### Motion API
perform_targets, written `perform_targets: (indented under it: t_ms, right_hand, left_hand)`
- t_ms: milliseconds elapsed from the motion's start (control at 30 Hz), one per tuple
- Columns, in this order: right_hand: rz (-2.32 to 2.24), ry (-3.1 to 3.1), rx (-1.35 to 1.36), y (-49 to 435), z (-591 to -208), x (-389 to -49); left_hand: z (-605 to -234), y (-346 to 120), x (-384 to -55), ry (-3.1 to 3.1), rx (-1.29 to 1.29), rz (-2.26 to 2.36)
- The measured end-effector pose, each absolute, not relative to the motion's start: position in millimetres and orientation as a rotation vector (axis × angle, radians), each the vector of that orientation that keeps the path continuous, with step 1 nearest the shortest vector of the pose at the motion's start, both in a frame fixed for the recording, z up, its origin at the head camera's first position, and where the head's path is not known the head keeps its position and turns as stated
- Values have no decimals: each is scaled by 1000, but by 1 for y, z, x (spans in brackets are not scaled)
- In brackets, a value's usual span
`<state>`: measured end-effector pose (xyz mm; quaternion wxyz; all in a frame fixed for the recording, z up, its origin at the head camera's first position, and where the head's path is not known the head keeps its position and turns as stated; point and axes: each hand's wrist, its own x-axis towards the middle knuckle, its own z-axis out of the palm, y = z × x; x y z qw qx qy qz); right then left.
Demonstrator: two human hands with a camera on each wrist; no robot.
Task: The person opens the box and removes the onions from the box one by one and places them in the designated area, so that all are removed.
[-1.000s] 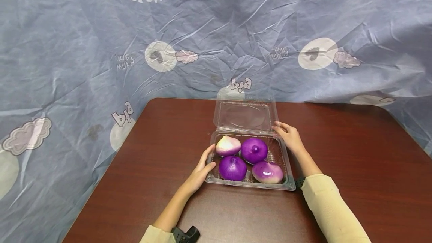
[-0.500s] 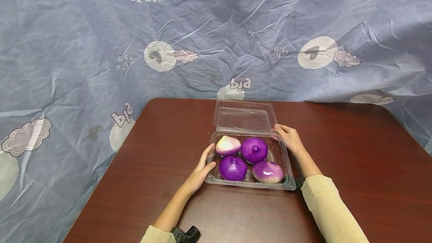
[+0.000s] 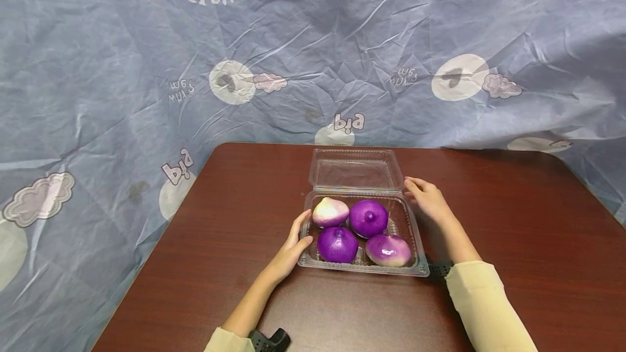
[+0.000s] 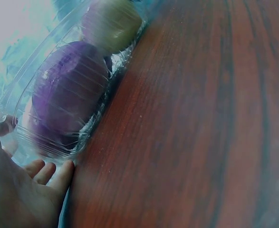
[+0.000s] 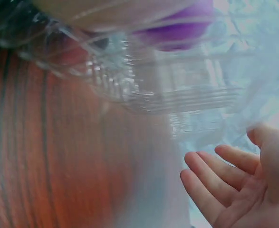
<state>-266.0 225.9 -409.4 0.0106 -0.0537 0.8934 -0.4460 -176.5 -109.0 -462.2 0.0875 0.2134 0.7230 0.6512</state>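
A clear plastic clamshell container (image 3: 362,269) lies on the table with its lid (image 3: 356,173) folded back, away from the person. Inside sit several purple onions (image 3: 337,244), some of them pale at one end. My left hand (image 3: 287,252) holds the container's left side; in the left wrist view its thumb is over the rim and its fingers (image 4: 61,178) lie against the wall. Beside the hinge at the right, my right hand (image 3: 430,201) has loosely bent fingers around nothing. The right wrist view shows those fingers (image 5: 210,180) apart from the plastic.
The dark reddish-brown table (image 3: 513,221) extends on both sides of the container. Behind it hangs a wrinkled blue-grey printed cloth (image 3: 313,42). A black wrist device (image 3: 271,341) is strapped on the left arm near the cream sleeve.
The lid has tipped further back, down toward the table. My right hand has let go of the lid's edge and moved slightly right. The left hand stays in place.
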Motion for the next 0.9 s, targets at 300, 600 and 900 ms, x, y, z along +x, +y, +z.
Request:
perform_targets:
  t_ms: [300,600,900]
  right_hand:
    - [-1365,2927,-185,224,-393,-250]
    - [-1465,3082,-452,206,-385,-226]
    - [-1266,3175,-628,190,-383,-193]
  left_hand:
    - [-461,-110,-176,2159,628,1924]
    - [-462,-110,-176,2167,615,1927]
    - [-463,-110,-177,2183,625,1924]
